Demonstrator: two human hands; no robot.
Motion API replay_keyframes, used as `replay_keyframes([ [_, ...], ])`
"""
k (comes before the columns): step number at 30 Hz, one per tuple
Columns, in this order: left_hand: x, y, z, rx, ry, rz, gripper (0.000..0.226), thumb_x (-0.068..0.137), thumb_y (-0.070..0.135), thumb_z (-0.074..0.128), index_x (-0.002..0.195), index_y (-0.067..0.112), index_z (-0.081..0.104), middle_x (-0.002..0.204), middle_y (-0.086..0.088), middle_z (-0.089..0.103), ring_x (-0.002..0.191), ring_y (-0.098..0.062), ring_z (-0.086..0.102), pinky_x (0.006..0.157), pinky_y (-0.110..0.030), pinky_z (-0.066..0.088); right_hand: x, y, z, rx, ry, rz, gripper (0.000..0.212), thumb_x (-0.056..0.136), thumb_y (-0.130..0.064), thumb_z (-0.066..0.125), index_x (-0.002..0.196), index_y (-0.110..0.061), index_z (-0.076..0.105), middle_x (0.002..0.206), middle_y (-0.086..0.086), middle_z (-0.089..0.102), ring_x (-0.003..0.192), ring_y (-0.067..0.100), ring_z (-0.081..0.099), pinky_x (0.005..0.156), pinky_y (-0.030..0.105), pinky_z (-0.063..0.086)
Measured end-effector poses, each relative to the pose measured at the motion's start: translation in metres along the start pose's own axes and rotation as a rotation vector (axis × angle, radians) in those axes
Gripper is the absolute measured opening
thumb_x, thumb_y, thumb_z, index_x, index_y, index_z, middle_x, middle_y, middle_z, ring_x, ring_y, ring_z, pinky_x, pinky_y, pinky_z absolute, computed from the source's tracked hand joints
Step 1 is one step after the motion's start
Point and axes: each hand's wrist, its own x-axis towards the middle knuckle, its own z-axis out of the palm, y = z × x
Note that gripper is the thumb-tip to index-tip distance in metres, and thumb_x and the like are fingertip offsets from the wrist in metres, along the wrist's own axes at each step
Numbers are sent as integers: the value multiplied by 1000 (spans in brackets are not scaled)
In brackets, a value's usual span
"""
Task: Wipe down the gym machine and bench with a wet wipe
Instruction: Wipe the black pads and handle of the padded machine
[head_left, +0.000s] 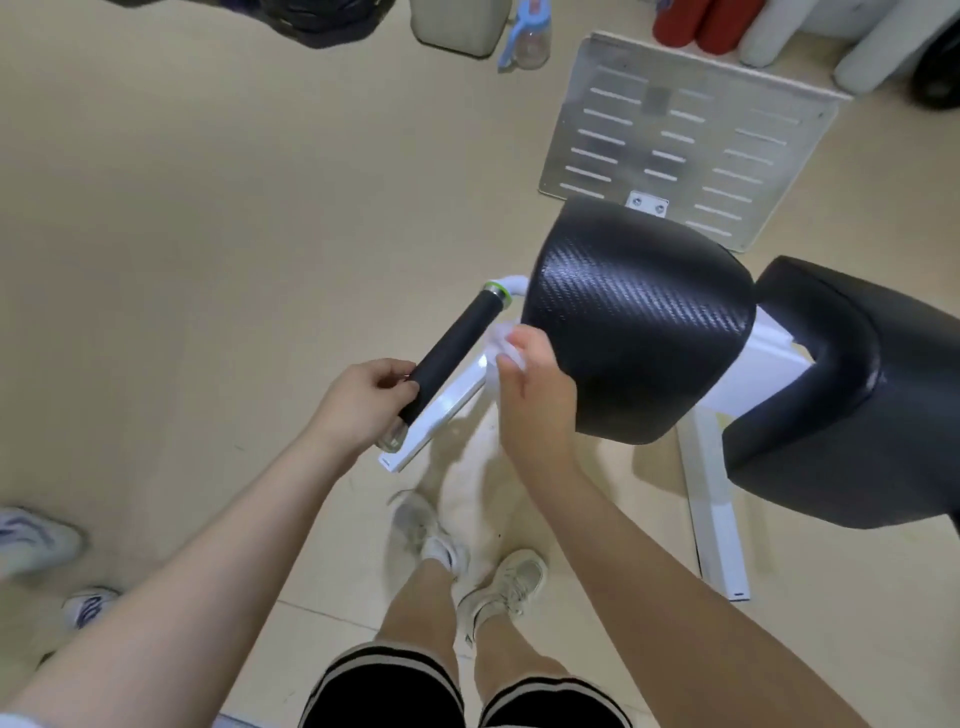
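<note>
Presently my left hand (363, 402) has its fingers clamped on the black handle (451, 353) to steady it, while my right hand (535, 395) pinches the wet wipe (501, 348) against the white frame (441, 410) at the handle's three o'clock.

Open floor (208, 234) left of handle (457, 353); black pad (639, 322) crowding its right.

Padding, metal and foam grip

The pad (639, 322) wore glossy black carbon-weave vinyl; the grip (452, 348) looked matt, finely textured; the frame (714, 499) smooth white-painted metal; the footplate (691, 140) dull slotted metal.
</note>
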Motion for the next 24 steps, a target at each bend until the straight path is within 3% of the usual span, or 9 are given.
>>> replay_keyframes([
  [2, 2, 2, -8, -48, -54, -39, 23, 92, 14, 46, 93, 18, 69, 87, -3, 64, 69, -20, 55, 55, -22, 42, 17, -6, 21, -163, -29, -100, 27, 91, -5, 38, 105, -14, 59, 80, -8, 47, 69, 4, 42, 61, 12, 31],
  [6, 12, -6, -22, -310, -164, -202, 30, 93, 20, 39, 95, 15, 68, 104, -2, 70, 87, -22, 65, 83, -32, 48, 57, 5, 51, -445, -218, 13, 36, 94, -17, 28, 119, -8, 53, 111, 9, 57, 97, 19, 50, 72, 16, 34],
  [9, 23, -17, -32, -507, -280, -270, 36, 96, 20, 28, 108, 6, 60, 112, -9, 65, 90, -16, 62, 79, -25, 48, 69, 14, 60, -555, -220, -129, 29, 84, 6, 37, 106, 1, 55, 104, 15, 55, 100, 26, 51, 80, 26, 35],
  [11, 28, -22, -38, -562, -365, -292, 40, 97, 23, 25, 115, 5, 57, 112, -9, 64, 89, -16, 62, 75, -25, 47, 56, 11, 56, -598, -240, -187, 34, 81, 11, 34, 102, -4, 56, 97, 3, 50, 98, 18, 49, 75, 18, 32],
  [14, 37, -25, -45, -593, -460, -283, 40, 98, 24, 25, 119, 6, 54, 113, -11, 65, 96, -21, 64, 81, -29, 49, 24, 5, 56, -409, -290, -53, 37, 92, -1, 37, 117, -23, 54, 110, -18, 38, 109, 1, 34, 92, 13, 25],
  [18, 42, -19, -50, -577, -521, -280, 40, 97, 23, 25, 118, 6, 54, 97, -9, 65, 82, -21, 63, 78, -28, 49, -32, -14, 54, -381, -320, -208, 28, 86, -4, 42, 98, -14, 65, 104, 6, 67, 101, 16, 59, 87, 25, 45],
  [20, 43, -18, -52, -529, -546, -264, 42, 97, 25, 23, 119, 7, 54, 97, -8, 65, 81, -21, 62, 80, -29, 49, -45, -16, 53, -399, -354, -256, 37, 82, 4, 41, 107, -7, 67, 110, 13, 68, 104, 11, 57, 90, 8, 37],
  [22, 45, -20, -53, -520, -561, -266, 43, 98, 27, 22, 120, 7, 54, 104, -10, 64, 91, -23, 62, 90, -33, 46, -37, -23, 52, -341, -237, -189, 37, 86, -9, 38, 111, -5, 65, 104, 13, 69, 90, 8, 57, 84, 1, 32],
  [24, 47, -23, -54, -524, -563, -280, 44, 99, 28, 21, 121, 8, 53, 115, -13, 62, 106, -28, 59, 101, -38, 41, -12, -30, 53, -319, -74, -67, 33, 91, -15, 37, 112, -8, 62, 94, 7, 63, 81, 13, 55, 74, 7, 33],
])
